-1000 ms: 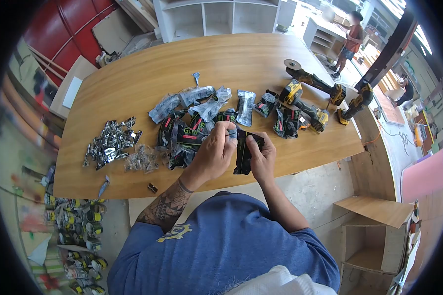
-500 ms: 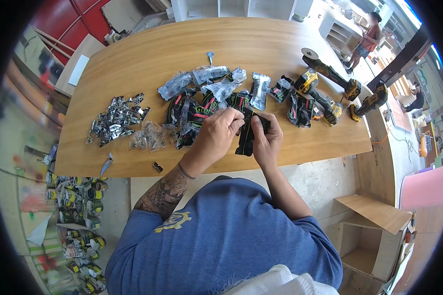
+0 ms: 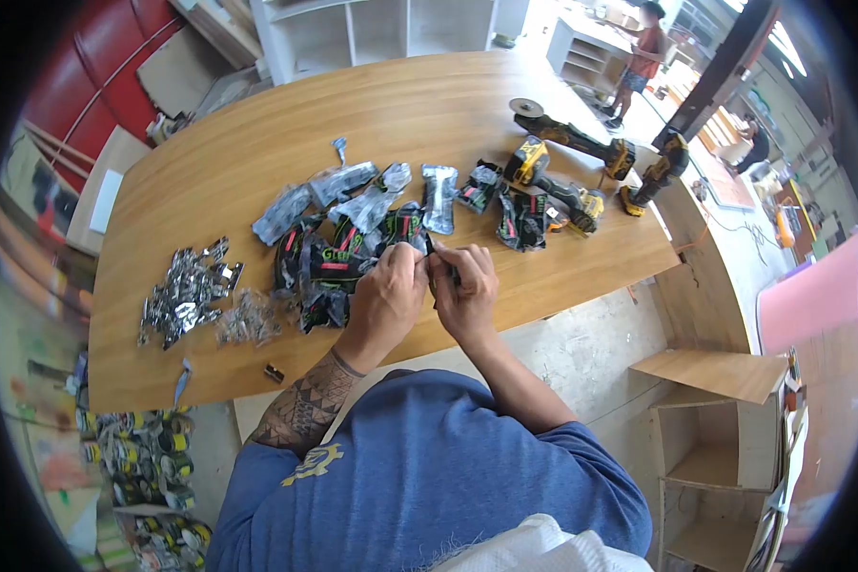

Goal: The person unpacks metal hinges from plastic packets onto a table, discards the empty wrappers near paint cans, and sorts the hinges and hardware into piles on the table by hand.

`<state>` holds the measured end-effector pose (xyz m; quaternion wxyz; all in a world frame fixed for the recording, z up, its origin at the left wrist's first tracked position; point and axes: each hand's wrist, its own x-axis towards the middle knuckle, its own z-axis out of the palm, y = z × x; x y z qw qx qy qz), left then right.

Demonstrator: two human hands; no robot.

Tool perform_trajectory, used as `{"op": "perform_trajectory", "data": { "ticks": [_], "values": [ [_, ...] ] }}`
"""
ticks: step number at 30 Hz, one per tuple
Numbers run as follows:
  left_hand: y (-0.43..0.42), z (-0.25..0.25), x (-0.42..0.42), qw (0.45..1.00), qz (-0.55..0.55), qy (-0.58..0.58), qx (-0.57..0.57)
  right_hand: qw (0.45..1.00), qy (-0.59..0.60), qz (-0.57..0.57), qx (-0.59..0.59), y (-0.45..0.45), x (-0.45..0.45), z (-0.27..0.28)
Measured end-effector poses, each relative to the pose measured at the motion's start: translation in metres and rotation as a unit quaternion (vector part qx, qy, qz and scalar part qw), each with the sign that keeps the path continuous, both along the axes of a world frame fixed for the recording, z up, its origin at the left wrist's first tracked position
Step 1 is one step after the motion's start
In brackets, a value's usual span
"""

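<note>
I have the left hand [image 3: 391,291] and the right hand [image 3: 467,289] close together over the near side of the counter [image 3: 381,100], each with curled fingers pinching a black packet [image 3: 432,250] between them, mostly hidden from me. Just left of it and beyond lies a heap of wrapped packets [image 3: 338,257]; farther left I see shiny metal pieces [image 3: 186,294], and to the right, power tools [image 3: 555,186].

Blk pkt [image 3: 432,251], pinched, mostly hidden
</note>
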<state>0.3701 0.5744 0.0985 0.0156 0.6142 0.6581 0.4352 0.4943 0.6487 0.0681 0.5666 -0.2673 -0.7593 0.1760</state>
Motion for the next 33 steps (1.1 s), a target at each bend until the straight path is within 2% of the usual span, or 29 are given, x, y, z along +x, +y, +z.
{"op": "perform_trajectory", "data": {
  "ticks": [7, 14, 16, 17, 19, 21, 24, 29, 33],
  "values": [
    [0.027, -0.005, -0.003, 0.997, -0.062, 0.052, 0.014, 1.0, -0.017, -0.018, -0.012, 0.006, 0.019, 0.005],
    [0.042, 0.013, 0.014, 0.994, -0.089, 0.063, -0.005, 0.998, 0.032, -0.049, -0.003, 0.009, 0.037, 0.014],
    [0.045, 0.013, 0.017, 0.994, -0.095, 0.056, 0.015, 0.99, 0.071, -0.068, -0.1, 0.008, 0.037, 0.01],
    [0.045, 0.015, 0.015, 0.993, -0.097, 0.061, 0.017, 0.99, 0.076, -0.07, -0.097, 0.008, 0.038, 0.011],
    [0.043, 0.018, 0.014, 0.985, -0.17, 0.015, 0.016, 0.992, 0.062, -0.075, -0.079, 0.007, 0.042, 0.015],
    [0.04, 0.02, 0.016, 0.983, -0.179, 0.027, 0.019, 0.992, 0.064, -0.074, -0.081, 0.008, 0.045, 0.017],
    [0.038, 0.02, 0.024, 0.985, -0.17, 0.018, 0.019, 0.992, 0.068, -0.063, -0.09, 0.007, 0.047, 0.02],
    [0.044, 0.014, 0.024, 0.99, -0.137, 0.018, -0.002, 0.998, 0.014, -0.057, -0.024, 0.004, 0.048, 0.016],
    [0.061, 0.003, 0.011, 0.987, -0.158, 0.029, -0.022, 0.998, -0.006, -0.065, -0.019, 0.006, 0.054, 0.013]
  ]
}}
